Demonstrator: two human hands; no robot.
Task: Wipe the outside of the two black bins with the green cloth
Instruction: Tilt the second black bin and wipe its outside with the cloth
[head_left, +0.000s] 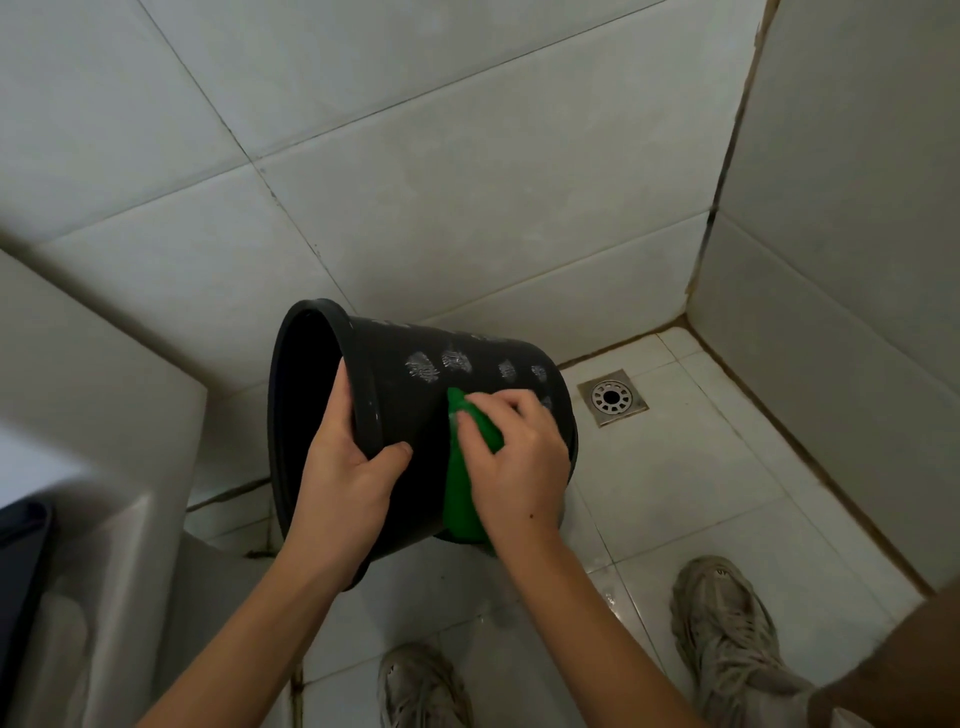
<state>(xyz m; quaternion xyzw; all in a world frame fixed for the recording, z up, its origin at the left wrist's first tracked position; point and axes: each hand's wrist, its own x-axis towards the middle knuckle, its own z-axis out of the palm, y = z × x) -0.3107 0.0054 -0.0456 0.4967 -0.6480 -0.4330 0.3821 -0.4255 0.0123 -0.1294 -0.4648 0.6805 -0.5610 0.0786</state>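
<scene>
Fingers (337, 410) of the left hand (343, 483) curl over the rim of the round black plastic bin (410, 405), held tilted above the white tiled floor (691, 483). Right hand (519, 462) presses the green cloth (462, 488) on the bin's outer wall, fingers bent over it. Open floor lies rightward around the square metal drain (613, 397); any label seems unreadable.
</scene>
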